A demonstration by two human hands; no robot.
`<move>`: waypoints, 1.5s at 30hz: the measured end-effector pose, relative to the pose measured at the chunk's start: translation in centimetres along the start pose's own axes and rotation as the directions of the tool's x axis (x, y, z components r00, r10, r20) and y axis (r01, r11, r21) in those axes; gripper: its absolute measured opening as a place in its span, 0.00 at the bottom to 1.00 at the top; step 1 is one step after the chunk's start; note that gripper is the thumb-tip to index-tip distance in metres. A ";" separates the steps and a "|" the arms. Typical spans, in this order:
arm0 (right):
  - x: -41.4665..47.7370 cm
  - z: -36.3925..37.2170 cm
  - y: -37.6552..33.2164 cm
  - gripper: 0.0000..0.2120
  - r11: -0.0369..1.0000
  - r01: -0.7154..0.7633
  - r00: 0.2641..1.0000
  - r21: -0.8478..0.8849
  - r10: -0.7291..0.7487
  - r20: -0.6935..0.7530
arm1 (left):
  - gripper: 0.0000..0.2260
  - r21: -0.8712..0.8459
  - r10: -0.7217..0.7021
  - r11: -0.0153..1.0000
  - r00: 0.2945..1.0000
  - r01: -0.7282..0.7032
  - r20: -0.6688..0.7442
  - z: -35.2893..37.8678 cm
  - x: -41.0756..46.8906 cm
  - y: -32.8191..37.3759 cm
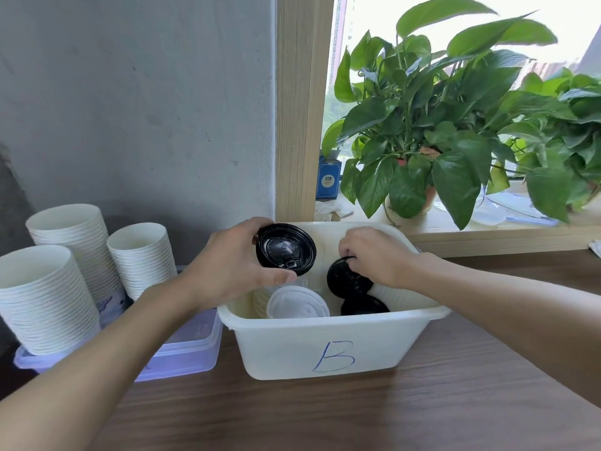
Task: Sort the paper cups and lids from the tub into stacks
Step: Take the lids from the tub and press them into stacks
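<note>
My left hand (234, 265) grips a black lid (285, 249) by its rim, thumb below and fingers curled over the top, just above the back left of the tub (325, 346). My right hand (377, 255) is down inside the tub, and its fingertips pinch the top edge of a second black lid (348, 281). That lid stands tilted against some white paper cups (401, 296). A third black lid (364, 305) and a white lid (297, 302) lie near the front wall. I think the pinch is thin, so the tilted lid could slip and drop back in. My wrist could also bump the tub's right rim and shove the tub along the counter (325, 415). To the left, three tall cup stacks (48, 297) stand close together on a purple box (192, 346), and a wide swing could knock them over. The bare wood in front gives me room to move. A plant (439, 125) crowds the back right.
</note>
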State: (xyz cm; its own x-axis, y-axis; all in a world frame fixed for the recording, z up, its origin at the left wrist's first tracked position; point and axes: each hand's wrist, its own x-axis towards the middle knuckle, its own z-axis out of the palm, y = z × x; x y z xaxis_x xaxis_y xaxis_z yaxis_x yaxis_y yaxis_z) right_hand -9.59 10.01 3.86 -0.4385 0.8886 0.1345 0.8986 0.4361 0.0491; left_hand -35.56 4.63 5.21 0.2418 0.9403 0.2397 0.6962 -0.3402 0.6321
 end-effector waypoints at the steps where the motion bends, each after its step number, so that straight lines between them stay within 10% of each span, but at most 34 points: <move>1: -0.1 -0.4 0.0 0.04 0.999 -0.032 0.998 0.027 0.033 -0.053 | 0.34 -0.013 -0.002 1.000 1.000 0.002 -0.006 -0.1 -0.2 0.1; 11: -4.8 -7.9 -3.8 0.04 0.678 -0.007 0.768 0.735 0.474 -0.430 | 0.37 -0.133 0.031 0.990 0.990 -0.049 -0.139 -2.5 -5.4 3.2; 19: -11.2 -10.1 -11.8 0.02 0.364 0.209 0.821 0.908 0.439 -0.365 | 0.36 -0.299 -0.030 0.954 0.981 -0.029 -0.190 -2.5 -14.3 5.1; 29: -15.7 -2.1 -17.5 0.07 0.376 0.072 0.918 0.924 0.337 -0.209 | 0.38 -0.543 -0.101 0.838 0.994 0.060 -0.047 2.5 -21.5 3.4; 34: -16.0 1.3 -17.7 0.06 0.380 0.027 0.916 0.925 0.362 -0.176 | 0.24 -0.833 -0.224 0.534 0.974 0.146 0.027 4.6 -22.0 3.7; 39: -16.3 3.9 -18.4 0.03 0.326 0.023 0.943 0.945 0.308 -0.129 | 0.14 -0.573 -0.316 0.811 0.911 0.114 -0.266 7.3 -21.3 2.2; 45: -16.3 6.5 -19.6 0.08 0.233 -0.026 0.967 0.972 0.252 -0.035 | 0.12 -0.416 -0.134 0.909 0.952 0.008 -0.276 8.9 -21.0 0.5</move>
State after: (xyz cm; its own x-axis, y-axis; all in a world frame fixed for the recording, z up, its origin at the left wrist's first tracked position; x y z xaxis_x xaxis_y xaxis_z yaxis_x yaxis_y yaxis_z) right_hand -20.14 -12.05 -5.73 -0.1976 0.9642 0.1769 0.2062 0.2173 -0.9541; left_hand -34.32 -15.15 -6.08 -0.0495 0.9368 0.3463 0.3538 -0.3078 0.8832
